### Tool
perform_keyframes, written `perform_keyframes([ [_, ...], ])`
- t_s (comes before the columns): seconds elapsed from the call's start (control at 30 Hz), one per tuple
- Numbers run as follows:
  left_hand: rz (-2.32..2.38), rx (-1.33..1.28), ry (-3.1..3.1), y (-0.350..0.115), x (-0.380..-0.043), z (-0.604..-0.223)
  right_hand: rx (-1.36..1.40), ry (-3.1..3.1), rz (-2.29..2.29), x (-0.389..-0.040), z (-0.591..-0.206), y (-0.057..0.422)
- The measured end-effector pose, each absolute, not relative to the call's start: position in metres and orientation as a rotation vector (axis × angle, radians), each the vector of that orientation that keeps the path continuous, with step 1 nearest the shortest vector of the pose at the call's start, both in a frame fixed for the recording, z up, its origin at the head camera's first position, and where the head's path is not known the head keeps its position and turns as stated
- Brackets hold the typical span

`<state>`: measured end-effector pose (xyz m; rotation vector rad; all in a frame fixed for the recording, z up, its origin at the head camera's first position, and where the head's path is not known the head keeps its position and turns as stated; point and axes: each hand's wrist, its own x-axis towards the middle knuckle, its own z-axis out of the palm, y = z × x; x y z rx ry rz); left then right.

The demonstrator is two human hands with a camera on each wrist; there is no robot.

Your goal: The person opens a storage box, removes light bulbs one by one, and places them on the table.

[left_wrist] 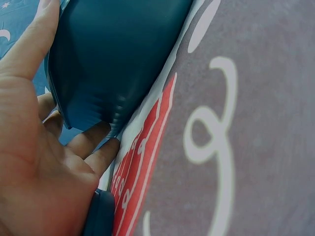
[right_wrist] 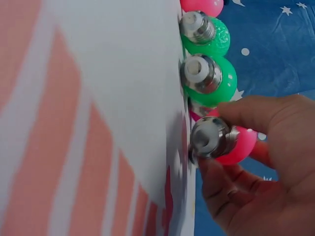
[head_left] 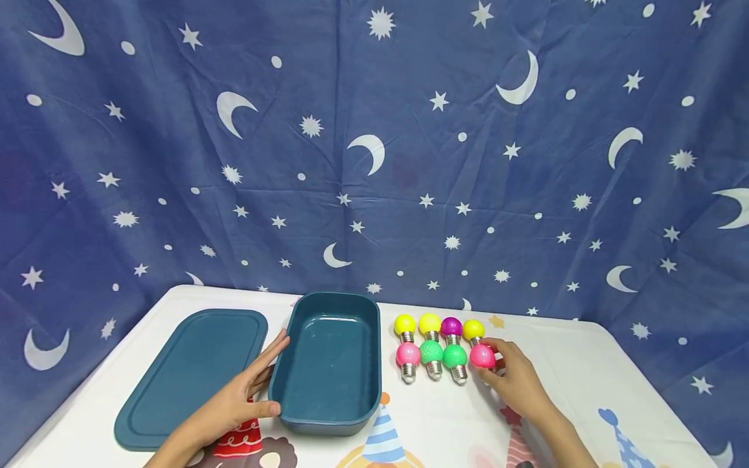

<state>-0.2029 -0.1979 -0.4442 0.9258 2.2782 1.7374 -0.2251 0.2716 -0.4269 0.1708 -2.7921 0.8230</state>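
Observation:
My right hand pinches a pink light bulb at the right end of the front row. In the right wrist view, thumb and fingers sit around its silvery screw base. My left hand touches the left side of a deep dark teal box, its fingers fairly straight and spread. The left wrist view shows its fingertips against the box wall. Beside the held bulb lies a green bulb, then a textured green one and another pink one.
Behind that row lie yellow bulbs and a purple bulb. A flat teal lid lies left of the box. The white tablecloth carries printed party hats. A blue cloth with moons and stars hangs behind the table.

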Motion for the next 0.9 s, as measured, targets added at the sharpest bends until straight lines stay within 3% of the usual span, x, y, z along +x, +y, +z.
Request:
perform_keyframes([
  [0.9, 1.768, 0.935, 2.23, -0.197, -0.202, -0.445, 0.138, -2.82, 0.83, -0.223, -0.42, 0.28],
])
